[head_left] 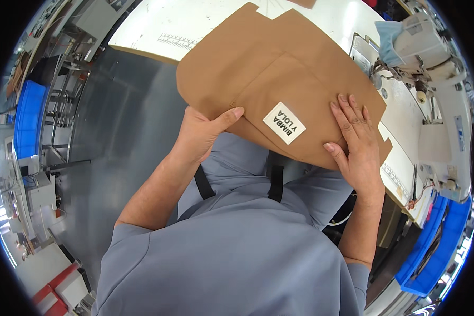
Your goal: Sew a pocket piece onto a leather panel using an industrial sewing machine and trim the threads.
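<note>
A large brown fabric panel with notched corners lies partly on the white table, its near part hanging over my lap. Stitched lines mark a pocket-like shape on it, and a white label with dark lettering sits near its lower middle. My left hand pinches the panel's near left edge, thumb on top and fingers hidden underneath. Spread flat on the panel's right part is my right hand, fingers apart, with nothing gripped in it.
A sewing machine with a light blue cloth stands right on the white table. Ruler markings run along the tabletop. Blue bins sit lower right, another blue bin far left. Grey floor lies left.
</note>
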Demonstrator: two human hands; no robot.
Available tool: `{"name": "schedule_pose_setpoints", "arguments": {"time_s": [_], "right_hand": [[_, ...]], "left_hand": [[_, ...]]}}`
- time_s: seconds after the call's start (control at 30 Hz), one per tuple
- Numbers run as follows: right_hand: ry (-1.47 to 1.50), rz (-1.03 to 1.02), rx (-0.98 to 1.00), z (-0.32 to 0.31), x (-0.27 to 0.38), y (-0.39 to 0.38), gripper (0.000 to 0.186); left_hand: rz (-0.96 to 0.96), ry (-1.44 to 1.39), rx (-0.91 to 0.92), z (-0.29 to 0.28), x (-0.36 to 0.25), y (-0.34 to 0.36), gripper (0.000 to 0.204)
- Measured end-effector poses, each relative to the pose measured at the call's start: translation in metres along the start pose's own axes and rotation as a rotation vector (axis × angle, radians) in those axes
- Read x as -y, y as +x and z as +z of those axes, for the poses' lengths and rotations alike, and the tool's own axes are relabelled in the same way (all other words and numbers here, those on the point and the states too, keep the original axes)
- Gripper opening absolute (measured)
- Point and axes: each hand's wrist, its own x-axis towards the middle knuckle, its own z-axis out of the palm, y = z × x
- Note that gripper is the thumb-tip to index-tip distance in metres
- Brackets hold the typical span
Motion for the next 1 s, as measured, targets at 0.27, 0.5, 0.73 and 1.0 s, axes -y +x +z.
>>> {"name": "schedule_pose_setpoints", "arguments": {"time_s": [0.27,0.5,0.73,1.0], "right_hand": [[-0.056,0.039,0.033,0.0,0.0,-0.006,0.08],[-0.061,0.037,0.029,-0.006,0.013,-0.006,0.081],[0.047,-0.037,0.006,-0.018,0.013,0.013,0.063],[0.154,-0.268,-0.042,0.018,0.005,0.085,0.049]], "left_hand": [[0.024,-0.004,0.003,-0.006,0.0,0.006,0.034],[0.017,-0.057,-0.059,-0.014,0.0,0.01,0.031],[0.059,0.022,-0.126,-0.047,-0.016,0.019,0.027],[0.073,0.07,-0.135,-0.051,-0.019,0.023,0.028]]}}
